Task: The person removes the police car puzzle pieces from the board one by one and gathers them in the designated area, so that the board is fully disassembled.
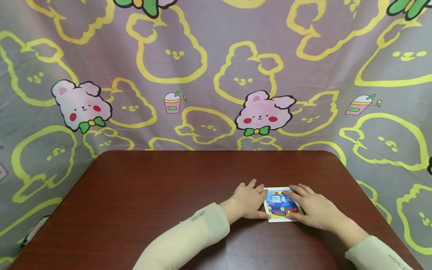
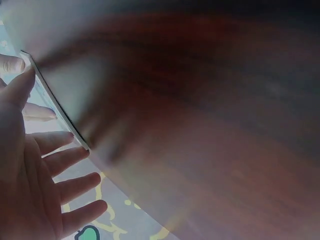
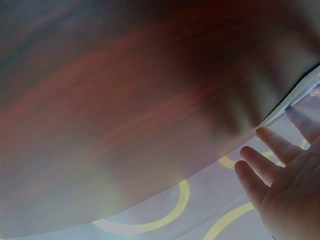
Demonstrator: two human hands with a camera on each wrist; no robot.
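A flat square picture board (image 1: 278, 205) lies on the dark wooden table, right of the middle. Its white border frames a blue cartoon car with eyes and a red and yellow roof light. Against its left edge rests my left hand (image 1: 249, 201), thumb at the lower corner and fingers spread. My right hand (image 1: 316, 208) lies over the right side, its fingertips and thumb on the picture, covering part of it. In the left wrist view the board's thin edge (image 2: 56, 104) meets the fingertips. The right wrist view shows the fingers straight beside the edge.
The reddish-brown table (image 1: 141, 195) has rounded far corners. Behind it and at both sides hangs a grey-pink curtain (image 1: 206, 41) with yellow outlines and cartoon rabbits. Light sleeves (image 1: 189, 236) cover both forearms.
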